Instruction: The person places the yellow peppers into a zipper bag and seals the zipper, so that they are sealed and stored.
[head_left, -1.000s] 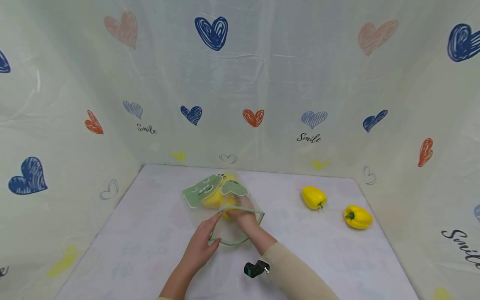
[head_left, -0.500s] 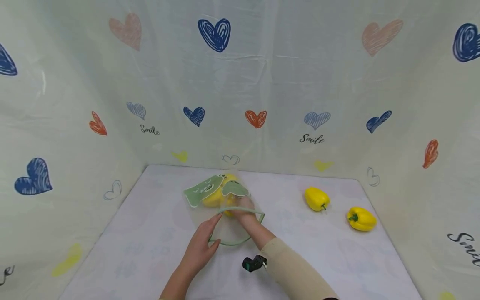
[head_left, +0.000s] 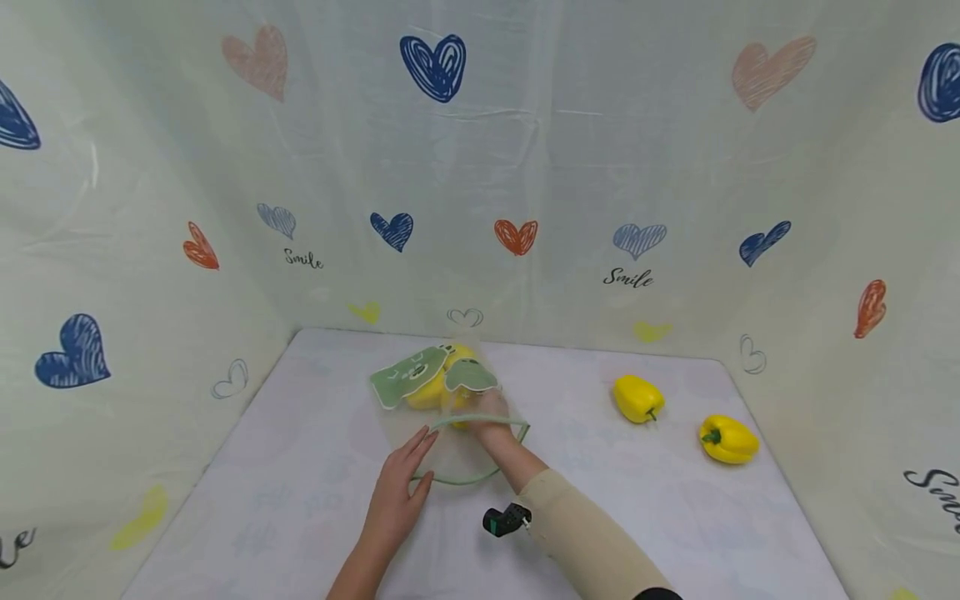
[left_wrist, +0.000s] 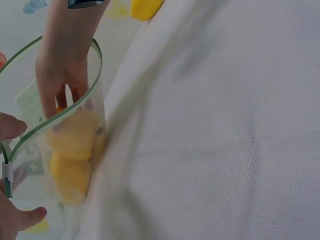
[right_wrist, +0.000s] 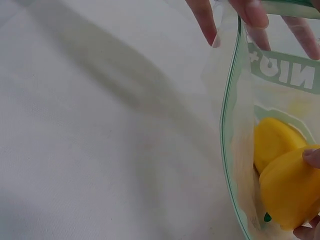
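Observation:
A clear zip bag (head_left: 397,425) with green edging and green cartoon prints lies on the table with its mouth spread toward me. My right hand (head_left: 491,408) reaches inside it. Thumb and fingers hold a yellow bell pepper (right_wrist: 290,187), and a second yellow bell pepper (right_wrist: 275,140) lies against it in the bag. At the left end of the mouth, my left hand (head_left: 393,492) touches the green edge, fingers fairly straight and thumb apart. A white slider (left_wrist: 7,171) sits on the zip beside that hand. Plastic and print partly hide the right fingers.
Two more yellow bell peppers, one nearer the middle (head_left: 637,398) and one by the right edge (head_left: 729,439), lie on the white-covered table (head_left: 637,517). A small black camera (head_left: 507,520) sticks out at the right wrist. A heart-printed curtain (head_left: 562,167) encloses the table.
My left hand has shifted slightly left and its fingers look straighter at the bag's edge. The right hand stays inside the bag. The head view has turned slightly left.

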